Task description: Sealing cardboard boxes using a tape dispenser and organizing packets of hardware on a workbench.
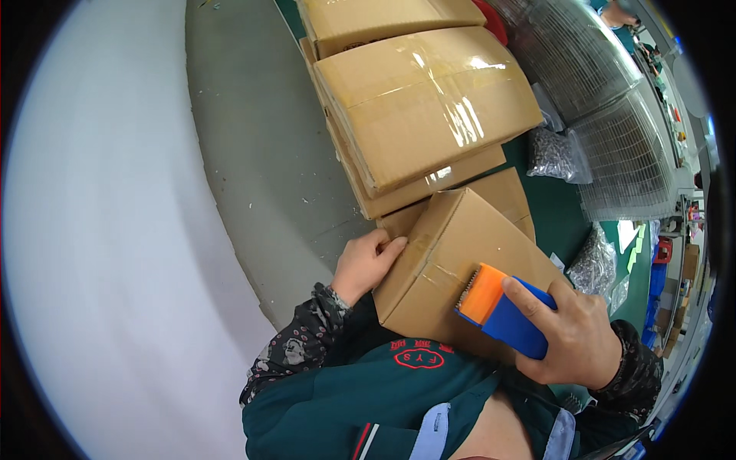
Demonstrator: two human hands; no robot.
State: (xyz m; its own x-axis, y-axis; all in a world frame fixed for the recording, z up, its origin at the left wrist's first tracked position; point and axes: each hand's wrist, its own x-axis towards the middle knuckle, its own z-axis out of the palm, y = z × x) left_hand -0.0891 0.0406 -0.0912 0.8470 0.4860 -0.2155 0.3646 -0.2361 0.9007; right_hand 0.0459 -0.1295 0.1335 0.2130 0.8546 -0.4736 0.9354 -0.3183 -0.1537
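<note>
A brown cardboard box (491, 230) lies tilted right in front of my body, a strip of clear tape across its edge. My left hand (366, 262) is closed at the box's left side, thumb and curled fingers pressed against its edge; the fingertips are partly hidden. In my right hand (571, 330) is a blue and orange tape dispenser (510, 310), its toothed edge pointing left over the box's upper face. Whether the dispenser touches the cardboard I cannot tell.
Larger taped cartons (429, 100) are stacked beyond the box. To the right, bags of small metal parts (553, 156) lie on a green table (548, 222), beside clear plastic grid trays (625, 153). A white wall (107, 230) and grey floor (264, 153) are on the left.
</note>
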